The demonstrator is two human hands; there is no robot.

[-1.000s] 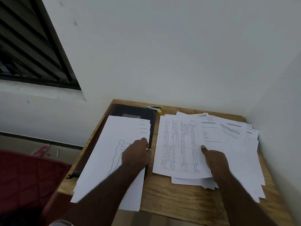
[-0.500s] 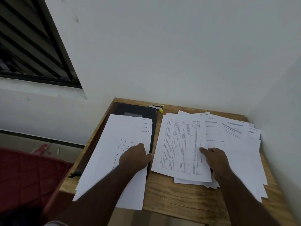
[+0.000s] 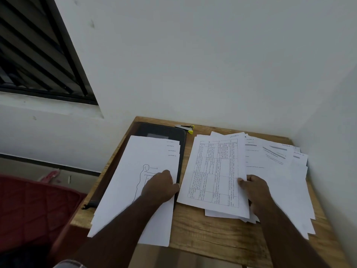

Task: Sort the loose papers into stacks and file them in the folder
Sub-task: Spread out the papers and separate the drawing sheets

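Head view: the left hand (image 3: 159,187) lies curled on the sorted stack (image 3: 139,182), which covers the black folder (image 3: 162,130). Right of the folder, the right hand (image 3: 255,192) pinches the table sheet (image 3: 214,171) atop the loose papers (image 3: 284,180).

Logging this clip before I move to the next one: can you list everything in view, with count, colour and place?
Wooden table: one, light brown, in the room corner.
Black flat folder: one, at the table's far left, under a stack.
White paper stack with a body outline drawing: one stack, several sheets, on the folder, overhanging the table's near edge.
White sheet with a printed grid table: one, on top of the middle pile.
Loose white printed papers: several, fanned out at the right.
Small grey stapler with a yellow tip: one, at the far edge.
Dark louvred window: one, upper left.
Red quilted cushion: one, lower left.
Left hand: resting on the drawing stack.
Right hand: thumb on the grid sheet's right edge.
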